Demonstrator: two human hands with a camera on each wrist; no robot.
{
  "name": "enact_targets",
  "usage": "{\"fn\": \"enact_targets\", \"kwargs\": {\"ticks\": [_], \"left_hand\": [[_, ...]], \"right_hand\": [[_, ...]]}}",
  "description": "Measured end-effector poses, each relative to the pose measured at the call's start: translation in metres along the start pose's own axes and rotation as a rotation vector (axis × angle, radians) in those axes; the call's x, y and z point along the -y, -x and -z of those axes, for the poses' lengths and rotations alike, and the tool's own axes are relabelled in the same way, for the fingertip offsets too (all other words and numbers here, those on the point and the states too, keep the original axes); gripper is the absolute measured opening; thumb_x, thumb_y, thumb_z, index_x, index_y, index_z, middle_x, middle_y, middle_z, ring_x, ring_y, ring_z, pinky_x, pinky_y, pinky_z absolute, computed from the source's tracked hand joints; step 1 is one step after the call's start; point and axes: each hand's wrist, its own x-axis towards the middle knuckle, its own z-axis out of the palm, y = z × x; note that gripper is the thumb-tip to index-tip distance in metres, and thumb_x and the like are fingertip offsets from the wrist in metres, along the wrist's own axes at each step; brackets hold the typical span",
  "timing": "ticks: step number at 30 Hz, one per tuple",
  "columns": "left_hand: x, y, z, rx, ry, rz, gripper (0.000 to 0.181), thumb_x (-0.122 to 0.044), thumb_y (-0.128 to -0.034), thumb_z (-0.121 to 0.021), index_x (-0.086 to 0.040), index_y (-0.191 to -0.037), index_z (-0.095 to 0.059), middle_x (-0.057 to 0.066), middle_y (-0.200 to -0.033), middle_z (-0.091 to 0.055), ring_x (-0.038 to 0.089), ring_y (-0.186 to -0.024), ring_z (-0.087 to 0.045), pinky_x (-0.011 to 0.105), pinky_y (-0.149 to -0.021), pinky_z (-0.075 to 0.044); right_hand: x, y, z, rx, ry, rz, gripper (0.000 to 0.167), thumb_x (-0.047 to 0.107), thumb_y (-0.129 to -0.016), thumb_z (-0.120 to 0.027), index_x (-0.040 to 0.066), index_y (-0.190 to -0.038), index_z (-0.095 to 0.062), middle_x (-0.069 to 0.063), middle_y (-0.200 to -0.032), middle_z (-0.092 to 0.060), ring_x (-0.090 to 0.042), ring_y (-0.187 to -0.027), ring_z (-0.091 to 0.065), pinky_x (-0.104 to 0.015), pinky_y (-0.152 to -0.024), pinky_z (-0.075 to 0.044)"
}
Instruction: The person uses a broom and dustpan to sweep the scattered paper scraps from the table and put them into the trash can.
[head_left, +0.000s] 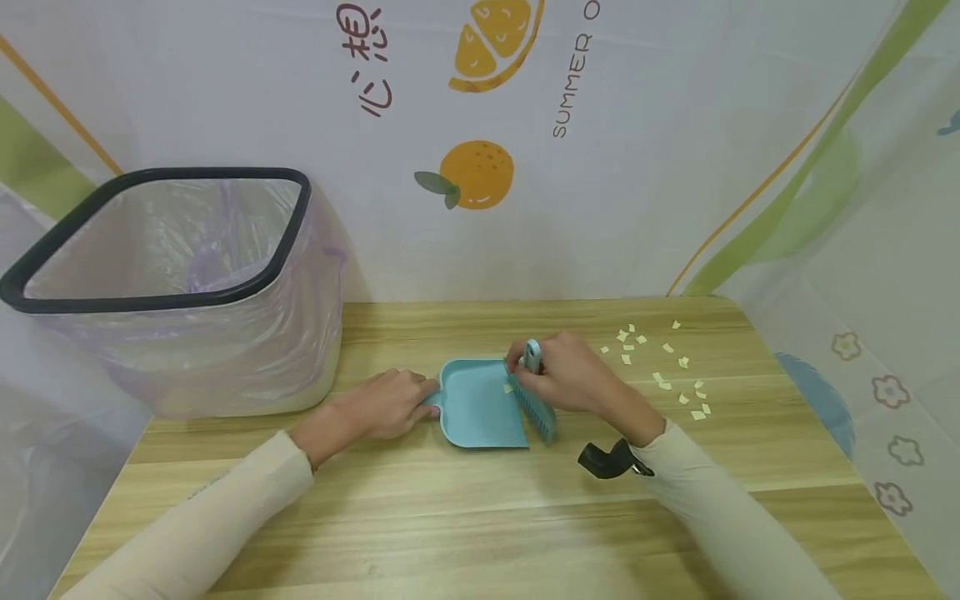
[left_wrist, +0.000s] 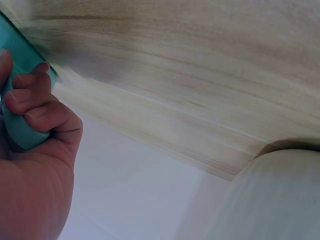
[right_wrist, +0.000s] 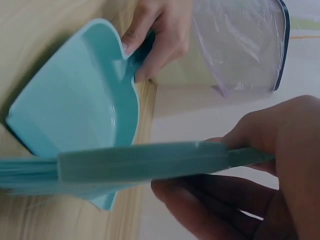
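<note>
left hand [head_left: 393, 404]: fingers are gripping pan [head_left: 480, 404], lying just right of them | right hand [head_left: 562, 371]: fingers are gripping brush [right_wrist: 142, 162], bristles pointing below them | most scraps [head_left: 683, 362] are lying right of these | risk: pan's edge lifting, perhaps letting scraps slip under; bristles flicking, perhaps scattering them

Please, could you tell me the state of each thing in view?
Dustpan: on the table, held by the left hand.
Brush: held by the right hand, at the dustpan's open edge.
Pale scraps: mostly scattered on the table.
Bin: upright, open on top.
Bag: lining the bin.
</note>
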Motion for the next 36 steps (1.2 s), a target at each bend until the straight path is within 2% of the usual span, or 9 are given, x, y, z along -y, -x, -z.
{"fn": "enact_targets", "kwargs": {"ticks": [4, 10, 15, 21, 24, 27, 32, 34, 36], "left_hand": [[0.0, 0.0, 0.0, 0.008, -0.006, 0.002, 0.019, -0.022, -0.1113, -0.068, -0.004, -0.11, -0.068, 0.004, -0.095, -0.07, 0.011, -0.077, -0.059, 0.038, -0.072, -0.056], [0.001, 0.0, -0.001, 0.011, -0.008, 0.006, 0.02, -0.023, -0.1118, -0.068, -0.003, -0.112, -0.067, 0.005, -0.098, -0.072, 0.012, -0.078, -0.06, 0.038, -0.072, -0.057], [0.0, 0.0, -0.002, 0.001, -0.015, 0.009, 0.02, -0.023, -0.1115, -0.068, -0.003, -0.113, -0.068, 0.007, -0.1, -0.073, 0.013, -0.081, -0.065, 0.04, -0.074, -0.059], [0.0, 0.001, -0.002, -0.008, -0.022, 0.01, 0.022, -0.023, -0.1116, -0.068, -0.001, -0.116, -0.068, 0.01, -0.103, -0.074, 0.014, -0.081, -0.066, 0.04, -0.074, -0.059], [0.0, 0.001, -0.002, -0.01, -0.026, 0.006, 0.022, -0.023, -0.1118, -0.068, -0.001, -0.115, -0.068, 0.011, -0.104, -0.074, 0.013, -0.08, -0.065, 0.04, -0.073, -0.059], [0.0, 0.001, -0.002, -0.006, -0.025, 0.011, 0.022, -0.023, -0.1123, -0.067, -0.002, -0.116, -0.068, 0.012, -0.106, -0.075, 0.014, -0.081, -0.066, 0.04, -0.074, -0.059], [-0.001, 0.001, -0.002, 0.01, -0.017, 0.031, 0.023, -0.024, -0.1127, -0.066, -0.002, -0.118, -0.068, 0.013, -0.109, -0.075, 0.018, -0.086, -0.07, 0.042, -0.076, -0.059], [-0.001, 0.002, -0.002, 0.013, -0.017, 0.036, 0.023, -0.025, -0.1128, -0.066, -0.002, -0.119, -0.068, 0.013, -0.109, -0.075, 0.019, -0.087, -0.071, 0.042, -0.076, -0.059], [-0.001, 0.002, -0.002, 0.013, -0.02, 0.038, 0.023, -0.025, -0.1128, -0.066, -0.003, -0.118, -0.068, 0.012, -0.108, -0.075, 0.019, -0.087, -0.071, 0.042, -0.076, -0.059]], "right_hand": [[0.004, -0.001, -0.003, -0.023, -0.048, 0.01, 0.017, 0.011, -0.1, -0.063, 0.008, -0.105, -0.079, 0.013, -0.062, -0.057, 0.003, -0.053, -0.029, -0.025, -0.053, -0.032], [0.005, 0.004, -0.001, -0.068, -0.102, -0.045, 0.014, 0.01, -0.099, -0.066, 0.008, -0.105, -0.079, 0.015, -0.059, -0.044, 0.002, -0.051, -0.029, -0.026, -0.051, -0.029], [-0.001, 0.018, 0.011, -0.113, -0.099, -0.136, 0.015, 0.01, -0.097, -0.065, 0.011, -0.104, -0.078, 0.009, -0.071, -0.062, -0.002, -0.055, -0.04, -0.027, -0.052, -0.034], [-0.024, 0.04, 0.033, -0.177, -0.061, -0.225, 0.014, 0.007, -0.101, -0.065, 0.008, -0.104, -0.079, 0.001, -0.075, -0.071, -0.006, -0.054, -0.046, -0.027, -0.05, -0.039], [-0.035, 0.054, 0.048, -0.189, -0.024, -0.288, 0.015, 0.01, -0.103, -0.064, 0.007, -0.107, -0.079, -0.007, -0.081, -0.076, -0.01, -0.059, -0.057, -0.029, -0.053, -0.045], [-0.045, 0.066, 0.063, -0.187, -0.001, -0.35, 0.018, 0.012, -0.106, -0.063, 0.005, -0.112, -0.078, -0.015, -0.096, -0.08, -0.019, -0.068, -0.067, -0.035, -0.057, -0.052], [-0.064, 0.081, 0.088, -0.154, 0.051, -0.428, 0.023, 0.016, -0.111, -0.058, 0.003, -0.119, -0.075, -0.023, -0.104, -0.079, -0.029, -0.075, -0.071, -0.04, -0.06, -0.051], [-0.076, 0.086, 0.097, -0.16, 0.111, -0.416, 0.023, 0.016, -0.11, -0.059, 0.003, -0.119, -0.075, -0.022, -0.103, -0.079, -0.028, -0.077, -0.069, -0.039, -0.061, -0.049], [-0.088, 0.092, 0.104, -0.177, 0.161, -0.395, 0.021, 0.015, -0.109, -0.06, 0.004, -0.118, -0.076, -0.016, -0.085, -0.076, -0.024, -0.067, -0.062, -0.038, -0.057, -0.045]]}}
